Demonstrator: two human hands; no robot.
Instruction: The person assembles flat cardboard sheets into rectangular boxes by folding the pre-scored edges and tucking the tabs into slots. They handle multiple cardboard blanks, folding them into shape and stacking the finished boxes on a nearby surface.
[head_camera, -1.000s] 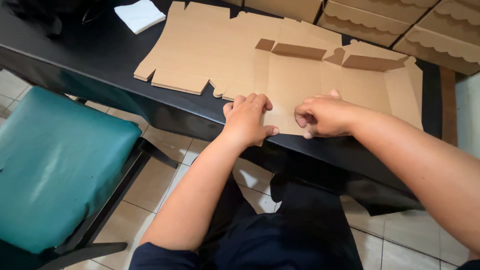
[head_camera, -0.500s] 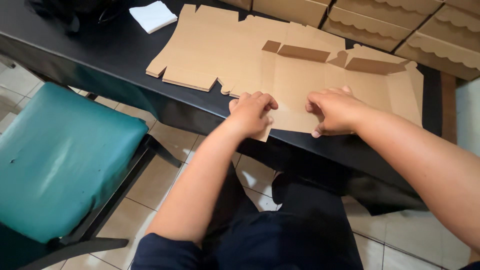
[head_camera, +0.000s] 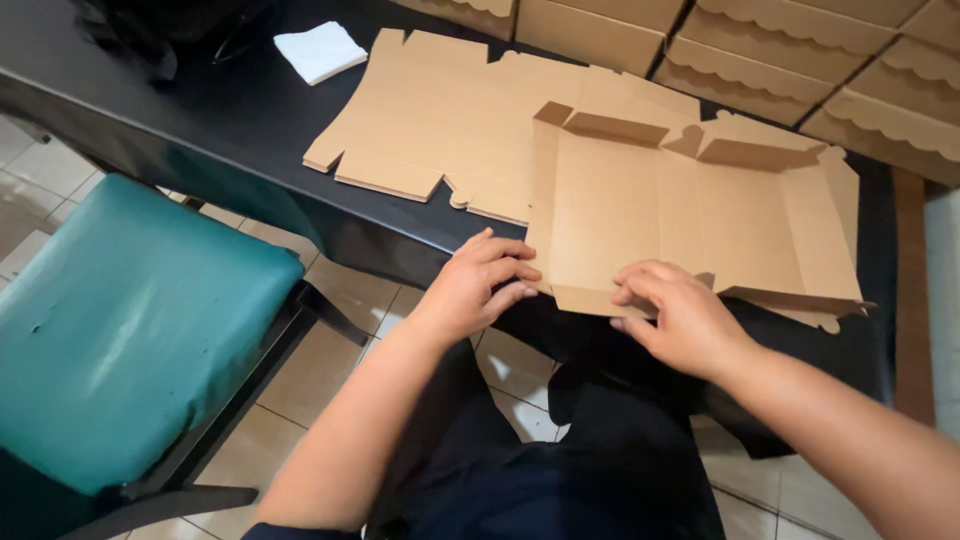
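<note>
A flat brown cardboard box blank (head_camera: 660, 215) lies on the black table (head_camera: 230, 130), its far flaps and side flaps partly folded up. My left hand (head_camera: 478, 282) grips the blank's near left corner at the table's edge, fingers curled over the flap. My right hand (head_camera: 675, 318) pinches the near edge flap just to the right of it, thumb under and fingers on top. Under this blank lies a second, unfolded cardboard blank (head_camera: 430, 120), stretching to the left.
A teal padded chair (head_camera: 120, 320) stands at the left beside my knees. A folded white cloth (head_camera: 320, 50) rests on the table's far left. Stacked assembled cardboard boxes (head_camera: 760, 50) with scalloped edges line the back. Beige floor tiles (head_camera: 330, 370) lie below.
Both hands have slid back to the near edge of the blank and now grip its front flap. The view has shifted, showing the blank's far flaps raised.
</note>
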